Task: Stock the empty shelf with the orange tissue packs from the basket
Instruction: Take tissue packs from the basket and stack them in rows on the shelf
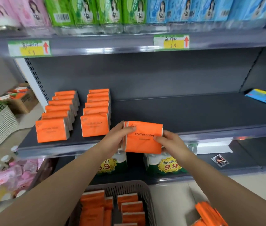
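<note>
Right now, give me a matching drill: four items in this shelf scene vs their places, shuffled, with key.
1 held packs
2 basket
3 blue packet
4 green packs

A top shelf
B far right of middle shelf
C gripped by left hand and right hand
D bottom of view, below the shelves

Pairs: 1-C, 2-D, 3-B, 4-A

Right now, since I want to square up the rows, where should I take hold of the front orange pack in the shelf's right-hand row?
Take the front pack by its left and right edges, coming from the front and above. It stands upright facing you, another pack tight behind it, so the back is blocked; both sides stand clear.
</note>
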